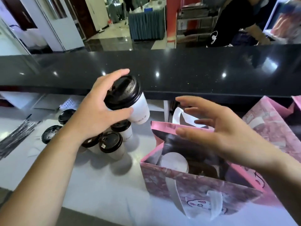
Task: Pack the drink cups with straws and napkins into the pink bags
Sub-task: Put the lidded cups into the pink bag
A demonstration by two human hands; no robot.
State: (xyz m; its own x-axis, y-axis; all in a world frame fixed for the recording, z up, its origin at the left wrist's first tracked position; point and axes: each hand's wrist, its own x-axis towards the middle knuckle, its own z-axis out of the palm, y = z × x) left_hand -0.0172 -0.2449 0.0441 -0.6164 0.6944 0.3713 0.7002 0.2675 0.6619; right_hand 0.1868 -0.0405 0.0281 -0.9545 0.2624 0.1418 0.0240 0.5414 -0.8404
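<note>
One packed cup (173, 161) in already, loading another: gripping black-lidded cup (140, 110) mid-frame with left hand (97, 115), hovering open right hand (228, 137) over pink bag (187, 181) lower right, leaving several spare cups (110, 142), straws (14, 137) at left.

cups (110, 142) clustered on counter (101, 185) left of open bag (195, 185), one cup (174, 162) inside bag, straws (16, 137) far left

Black glossy counter (179, 70) — reflective floor (114, 41)
</note>
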